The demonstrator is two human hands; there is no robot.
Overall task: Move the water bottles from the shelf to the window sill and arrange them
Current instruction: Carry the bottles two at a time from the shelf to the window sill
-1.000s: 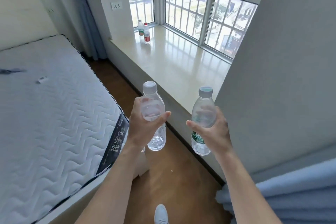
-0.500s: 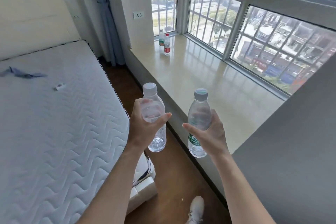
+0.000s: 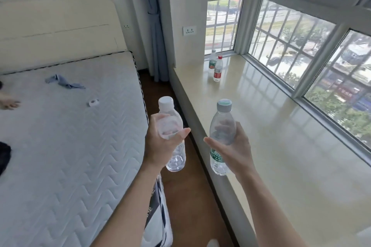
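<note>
Left hand: I am gripping the clear bottle [image 3: 170, 122], the white-capped one, in my left hand [image 3: 160, 146], thumb wrapping across the front and fingers curling behind.
Right hand: my right hand [image 3: 239, 152] is holding the green-label bottle [image 3: 221, 126] around its upper body, fingers showing through the plastic.
Bottles in hand: both are staying upright in the air above the wooden floor [image 3: 188, 196], between the mattress [image 3: 70, 136] and the window sill [image 3: 271, 136]; the green-label one is hanging right at the sill's near edge.
Window sill: a red-label bottle [image 3: 217, 69] is standing at the far end near the window corner, with a far green bottle [image 3: 212, 62] just behind it.
Mattress: a blue cloth [image 3: 64, 82] and a small white roll [image 3: 93, 102] are lying on it.
</note>
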